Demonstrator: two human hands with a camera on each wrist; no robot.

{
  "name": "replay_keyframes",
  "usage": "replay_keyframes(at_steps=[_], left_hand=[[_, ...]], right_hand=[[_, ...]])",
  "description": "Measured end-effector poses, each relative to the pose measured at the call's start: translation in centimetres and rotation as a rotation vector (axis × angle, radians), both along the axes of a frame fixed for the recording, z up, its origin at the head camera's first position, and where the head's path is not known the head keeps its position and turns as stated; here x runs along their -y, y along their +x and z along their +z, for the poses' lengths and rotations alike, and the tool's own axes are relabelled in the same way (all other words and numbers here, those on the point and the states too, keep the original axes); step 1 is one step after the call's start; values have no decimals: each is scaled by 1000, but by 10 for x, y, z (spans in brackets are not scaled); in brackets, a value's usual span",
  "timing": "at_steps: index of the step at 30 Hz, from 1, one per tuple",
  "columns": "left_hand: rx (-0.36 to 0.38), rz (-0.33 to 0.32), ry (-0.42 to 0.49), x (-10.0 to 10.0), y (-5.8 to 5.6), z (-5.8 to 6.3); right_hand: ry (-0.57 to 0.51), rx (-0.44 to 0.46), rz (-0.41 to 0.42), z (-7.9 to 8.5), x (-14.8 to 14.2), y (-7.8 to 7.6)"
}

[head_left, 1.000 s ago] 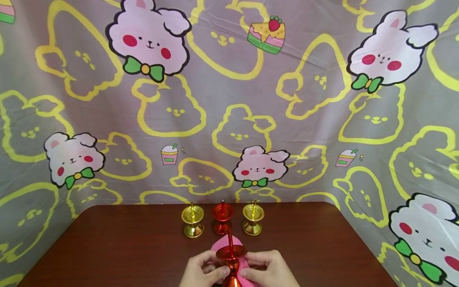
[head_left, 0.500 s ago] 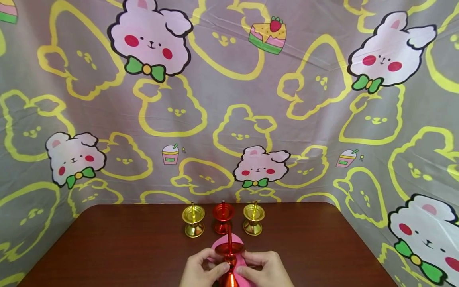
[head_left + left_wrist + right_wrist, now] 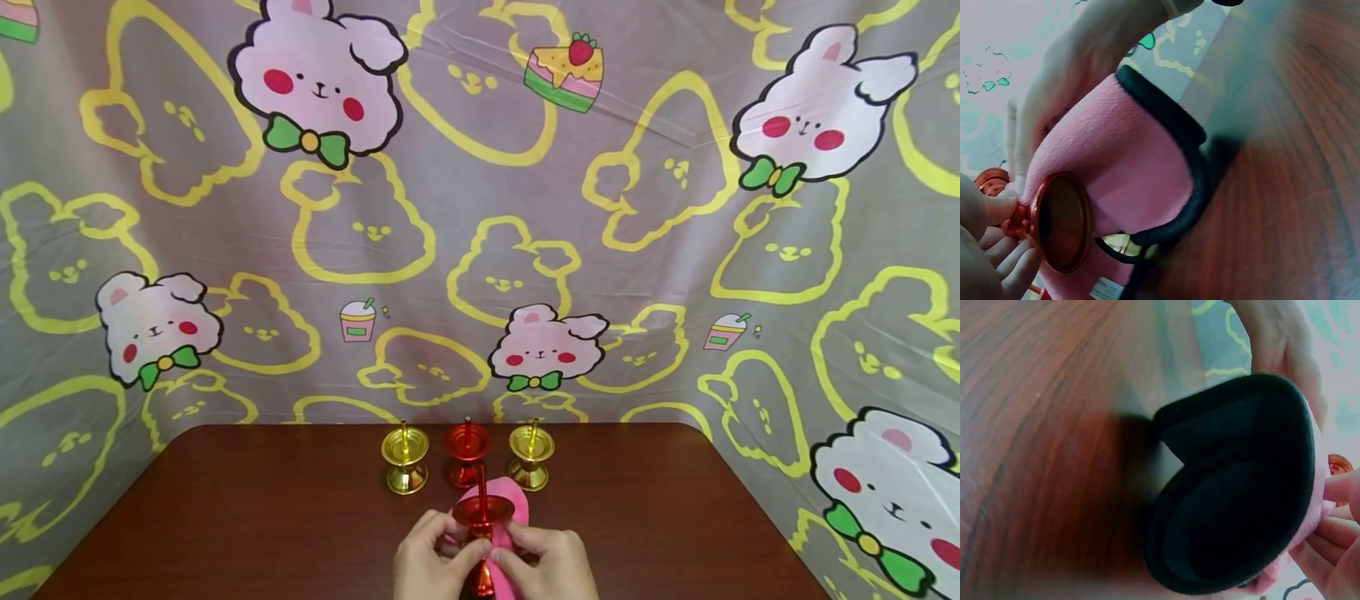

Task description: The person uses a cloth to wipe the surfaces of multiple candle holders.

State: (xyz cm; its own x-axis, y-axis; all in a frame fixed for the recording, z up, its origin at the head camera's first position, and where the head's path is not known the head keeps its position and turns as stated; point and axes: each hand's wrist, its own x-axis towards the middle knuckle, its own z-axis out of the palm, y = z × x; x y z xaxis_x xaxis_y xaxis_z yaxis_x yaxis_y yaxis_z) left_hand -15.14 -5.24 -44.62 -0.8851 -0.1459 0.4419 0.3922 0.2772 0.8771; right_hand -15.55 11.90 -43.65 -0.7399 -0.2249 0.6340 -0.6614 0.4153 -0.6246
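Near the front of the table, my left hand (image 3: 433, 554) pinches the stem of a red metallic candle holder (image 3: 484, 512), its dish and spike upright. My right hand (image 3: 551, 560) presses a pink fabric piece (image 3: 517, 497) against the holder from the right, thumb at the stem. In the left wrist view the pink fabric piece (image 3: 1129, 156) is fuzzy with black edging, and the candle holder's dish (image 3: 1063, 222) lies against it. The right wrist view shows the fabric's dark lining (image 3: 1235, 487) curved like a cup, the right hand's fingers (image 3: 1329, 550) behind it.
At the back of the brown table (image 3: 262, 500) stand a gold candle holder (image 3: 407, 477), a red one (image 3: 467, 444) and another gold one (image 3: 529, 477) in a row. A patterned curtain (image 3: 495, 192) hangs behind and along the sides.
The held candle holder has risen slightly, and the hands have drawn a little closer together. The pink fabric has shifted right and up behind the dish.
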Motion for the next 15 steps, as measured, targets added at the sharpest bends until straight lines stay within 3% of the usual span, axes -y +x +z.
replay_keyframes(at_steps=[4,7,9,11,13,15], left_hand=[[-70,61,-31,-4,-1,-7],[-87,26,-9,-3,-1,-10],[-66,-48,38,0,-1,-9],[-2,-161,118,5,-1,-6],[100,-274,210,11,-1,-2],[210,-364,278,17,0,1]], right_hand=[[49,-73,-68,-3,1,-1],[20,38,14,-2,-4,-2],[-37,186,85,1,-10,-3],[-126,376,160,5,-16,-5],[-202,533,219,8,-22,-6],[-250,629,282,10,-27,-7]])
